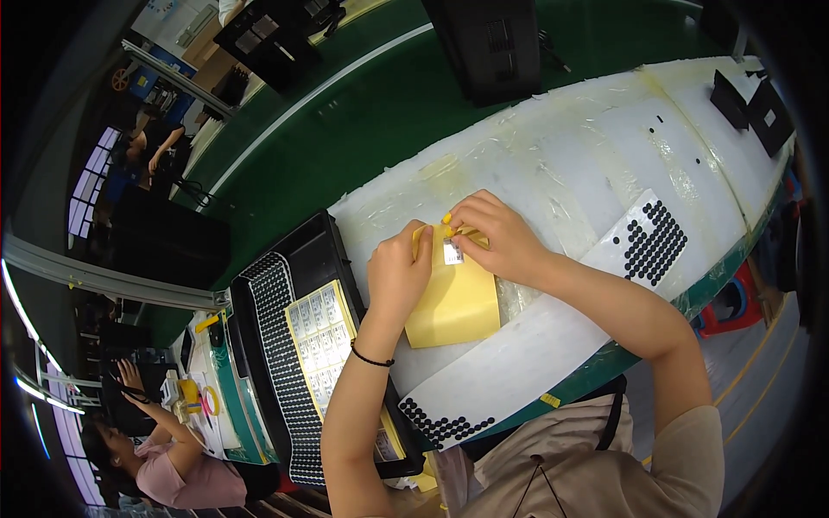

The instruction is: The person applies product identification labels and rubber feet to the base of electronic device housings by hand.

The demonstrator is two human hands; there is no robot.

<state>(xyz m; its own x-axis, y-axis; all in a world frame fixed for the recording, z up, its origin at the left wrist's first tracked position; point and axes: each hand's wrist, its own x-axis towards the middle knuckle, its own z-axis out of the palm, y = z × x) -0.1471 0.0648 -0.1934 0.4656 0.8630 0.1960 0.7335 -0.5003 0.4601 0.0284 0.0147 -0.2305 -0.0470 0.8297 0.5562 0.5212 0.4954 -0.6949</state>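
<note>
A yellow backing sheet (458, 311) lies on the table in front of me, with a white printed label (452, 252) near its far edge. My left hand (399, 269) is closed on the sheet's far left corner, its thumb on top. The fingers of my right hand (496, 235) are pinched together at the label's edge; a yellow finger cover (446, 218) shows at one fingertip. I cannot tell whether the label is lifted off the sheet. Below my right forearm runs a long white strip (527, 358) bearing round black pads (658, 246) at both ends.
Left of my hands stands a black tray (332, 246) holding a dotted sheet (276, 302) and sheets of printed labels (321, 332). Black flat parts (770, 116) stand at the far right. A large black panel (488, 47) is beyond the table. A co-worker (186, 470) sits at lower left.
</note>
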